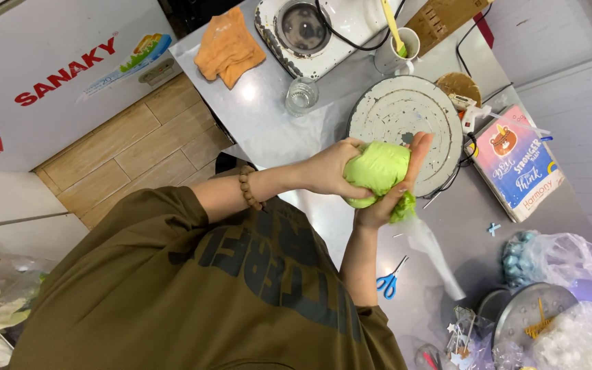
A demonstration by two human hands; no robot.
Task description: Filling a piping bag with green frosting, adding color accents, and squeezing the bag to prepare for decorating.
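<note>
Hands clamped together on soft lime-green filled plastic piping bag (378,168), held in air above steel worktop (268,116), just in front of round white worn cake turntable (405,123). Left hand (329,170) wrapped over bag's bulging top, fingers closed tight; right hand (395,185) cupped underneath, pinching gathered plastic, likely to keep filling from escaping. Clear empty tail of bag (436,253) hanging down loose toward counter. Nearby: blue-handled scissors (388,281), clear drinking glass (301,94), folded orange cloth (229,48), white mug with green-tipped spatula (400,46).
</note>
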